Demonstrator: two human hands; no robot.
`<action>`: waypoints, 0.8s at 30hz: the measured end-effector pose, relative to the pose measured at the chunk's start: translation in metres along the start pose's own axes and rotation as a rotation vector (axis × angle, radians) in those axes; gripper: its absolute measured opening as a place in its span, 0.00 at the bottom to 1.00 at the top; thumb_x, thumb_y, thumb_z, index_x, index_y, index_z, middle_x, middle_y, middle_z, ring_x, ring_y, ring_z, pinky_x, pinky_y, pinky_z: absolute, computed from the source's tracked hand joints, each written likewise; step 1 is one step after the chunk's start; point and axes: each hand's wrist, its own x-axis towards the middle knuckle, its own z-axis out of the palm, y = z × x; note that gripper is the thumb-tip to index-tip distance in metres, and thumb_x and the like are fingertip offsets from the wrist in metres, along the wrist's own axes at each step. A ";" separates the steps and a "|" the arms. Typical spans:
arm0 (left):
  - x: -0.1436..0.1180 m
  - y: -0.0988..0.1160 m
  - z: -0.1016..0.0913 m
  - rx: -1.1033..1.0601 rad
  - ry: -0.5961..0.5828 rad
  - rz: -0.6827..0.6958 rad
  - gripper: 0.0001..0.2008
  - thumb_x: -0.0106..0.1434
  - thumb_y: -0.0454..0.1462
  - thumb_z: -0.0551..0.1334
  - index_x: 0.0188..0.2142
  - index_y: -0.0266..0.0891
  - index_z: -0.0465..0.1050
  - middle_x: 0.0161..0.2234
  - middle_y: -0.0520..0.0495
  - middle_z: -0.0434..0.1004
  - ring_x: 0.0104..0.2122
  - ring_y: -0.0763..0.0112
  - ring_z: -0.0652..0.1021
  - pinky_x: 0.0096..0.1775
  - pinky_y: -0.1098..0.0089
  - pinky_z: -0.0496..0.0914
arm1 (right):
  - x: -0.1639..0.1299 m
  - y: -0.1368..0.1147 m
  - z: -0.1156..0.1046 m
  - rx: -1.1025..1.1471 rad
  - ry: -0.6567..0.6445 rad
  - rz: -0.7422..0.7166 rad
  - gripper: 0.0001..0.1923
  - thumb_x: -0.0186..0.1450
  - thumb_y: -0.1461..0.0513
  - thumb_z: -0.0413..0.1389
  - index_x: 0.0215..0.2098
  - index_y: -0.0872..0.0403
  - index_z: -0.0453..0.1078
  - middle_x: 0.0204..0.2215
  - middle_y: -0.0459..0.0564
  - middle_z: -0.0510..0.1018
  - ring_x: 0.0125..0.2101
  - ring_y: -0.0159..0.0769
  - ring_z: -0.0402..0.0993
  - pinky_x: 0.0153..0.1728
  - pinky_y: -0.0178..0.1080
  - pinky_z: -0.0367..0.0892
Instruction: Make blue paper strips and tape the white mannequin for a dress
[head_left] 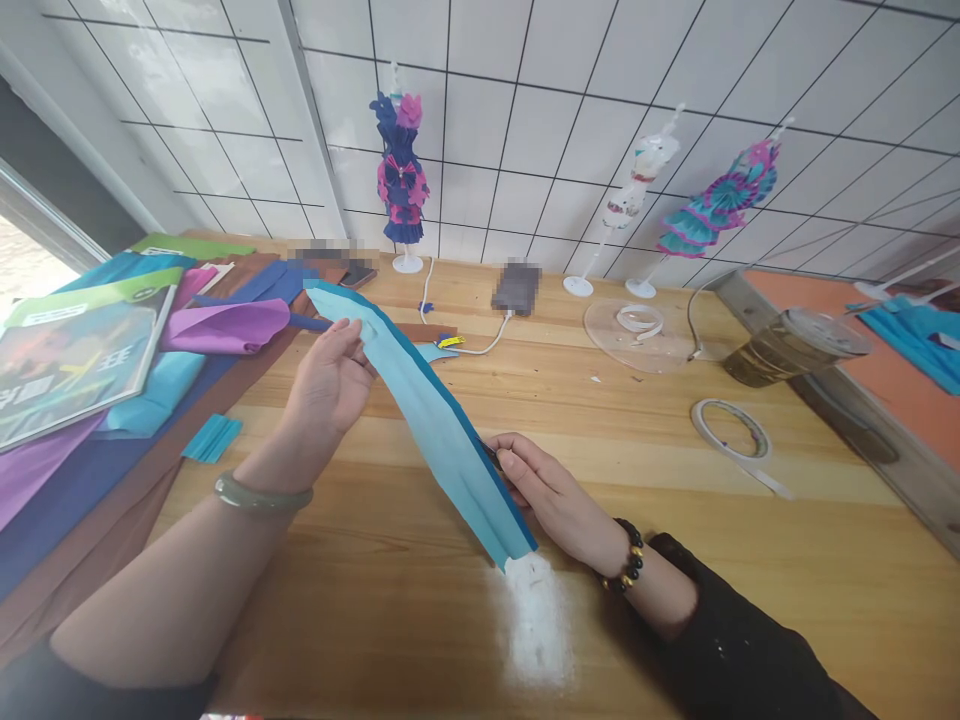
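Note:
A long folded strip of light blue paper (pixel 431 410), edged in darker blue, slants above the wooden table (pixel 675 580). My left hand (pixel 330 385) pinches its upper end between thumb and fingers. My right hand (pixel 551 495) grips its lower part from the right side, thumb on the strip's edge; something dark shows at the thumb, too small to identify. A green bangle sits on my left wrist and a bead bracelet on my right.
Purple, blue and brown paper sheets (pixel 225 325) and a booklet (pixel 71 355) lie at left, with a small blue folded piece (pixel 212 437). Three paper-dressed doll stands (pixel 403 175) line the tiled wall. Tape rolls (pixel 731 425), a clear plate (pixel 637 335), a lidded cup (pixel 795 345) lie right.

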 end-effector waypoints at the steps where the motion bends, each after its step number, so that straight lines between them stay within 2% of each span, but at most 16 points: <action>1: -0.002 -0.002 0.001 0.000 -0.011 -0.037 0.04 0.56 0.34 0.60 0.34 0.38 0.69 0.32 0.50 0.76 0.33 0.72 0.76 0.38 0.71 0.70 | 0.000 -0.001 0.000 0.001 0.005 0.005 0.16 0.65 0.50 0.43 0.42 0.51 0.62 0.25 0.42 0.59 0.23 0.26 0.54 0.22 0.30 0.55; 2: -0.005 -0.003 0.003 0.000 -0.026 -0.076 0.05 0.58 0.37 0.60 0.34 0.38 0.69 0.33 0.49 0.76 0.35 0.70 0.76 0.38 0.70 0.70 | 0.000 -0.001 0.000 0.002 0.011 0.012 0.16 0.65 0.50 0.43 0.42 0.51 0.62 0.25 0.42 0.58 0.22 0.26 0.54 0.21 0.30 0.54; 7: -0.027 -0.012 0.020 -0.006 -0.085 -0.234 0.24 0.57 0.54 0.54 0.38 0.35 0.70 0.40 0.41 0.76 0.44 0.57 0.74 0.42 0.62 0.70 | 0.002 -0.001 0.000 0.026 0.047 0.033 0.16 0.65 0.49 0.43 0.41 0.51 0.61 0.23 0.40 0.56 0.20 0.25 0.52 0.19 0.29 0.52; 12: -0.055 -0.023 0.037 0.118 -0.249 -0.392 0.35 0.52 0.61 0.52 0.47 0.36 0.66 0.43 0.36 0.74 0.45 0.50 0.73 0.43 0.53 0.68 | 0.003 0.000 -0.001 0.077 0.090 0.046 0.16 0.64 0.49 0.44 0.40 0.51 0.60 0.21 0.39 0.53 0.19 0.25 0.50 0.18 0.29 0.49; 15: -0.064 -0.030 0.037 0.315 -0.320 -0.398 0.30 0.52 0.53 0.60 0.50 0.39 0.64 0.44 0.39 0.74 0.44 0.53 0.74 0.44 0.55 0.68 | 0.003 -0.001 -0.001 0.090 0.095 0.049 0.16 0.64 0.49 0.44 0.39 0.51 0.60 0.21 0.39 0.54 0.19 0.25 0.51 0.18 0.29 0.50; 18: -0.065 -0.037 0.032 0.514 -0.342 -0.360 0.26 0.49 0.42 0.67 0.48 0.40 0.66 0.40 0.44 0.76 0.40 0.59 0.75 0.42 0.61 0.68 | 0.003 -0.001 -0.001 0.073 0.098 0.053 0.16 0.64 0.49 0.44 0.40 0.51 0.60 0.21 0.39 0.55 0.20 0.26 0.52 0.18 0.29 0.51; 24: -0.062 -0.046 0.028 0.561 -0.400 -0.350 0.14 0.48 0.38 0.68 0.35 0.36 0.71 0.32 0.49 0.77 0.33 0.65 0.76 0.38 0.65 0.70 | 0.003 -0.002 -0.001 0.111 0.098 0.030 0.15 0.65 0.50 0.44 0.40 0.51 0.61 0.23 0.40 0.57 0.21 0.26 0.53 0.20 0.30 0.53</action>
